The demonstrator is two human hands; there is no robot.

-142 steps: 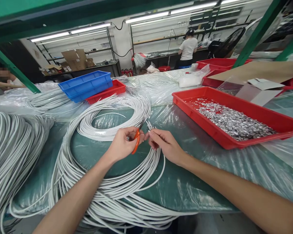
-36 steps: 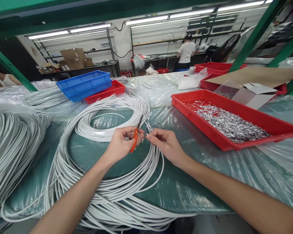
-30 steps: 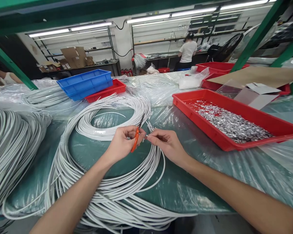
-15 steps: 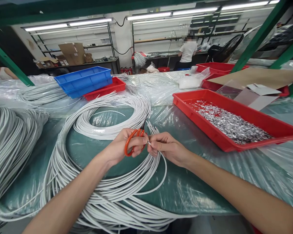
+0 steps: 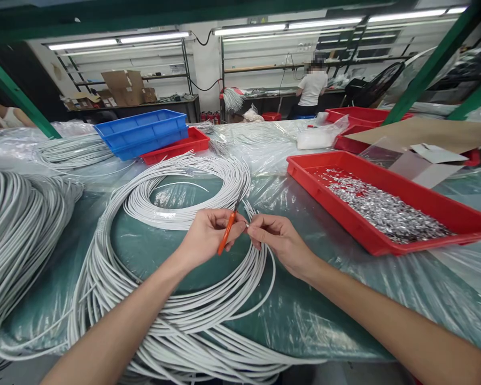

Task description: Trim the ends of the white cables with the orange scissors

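Note:
My left hand is closed around orange-handled scissors, whose dark blades point up and away from me. The thumb and forefinger of this hand also pinch at the tip of a thin cable. Close against it, my right hand pinches the same cable end; the fingers hide most of it. From there a single white cable loops down to the large bundle of white cables under my hands. Behind them lies a smaller coil of white cables.
A red tray with many small silvery metal pieces stands at right. Blue bins rest on a red tray at back left. A thick cable heap lies at left. Green posts frame the bench; a person is at the back.
The scissors have turned in my left hand, so their handles now show edge-on. Both hands stay together at the cable end. The view has shifted slightly.

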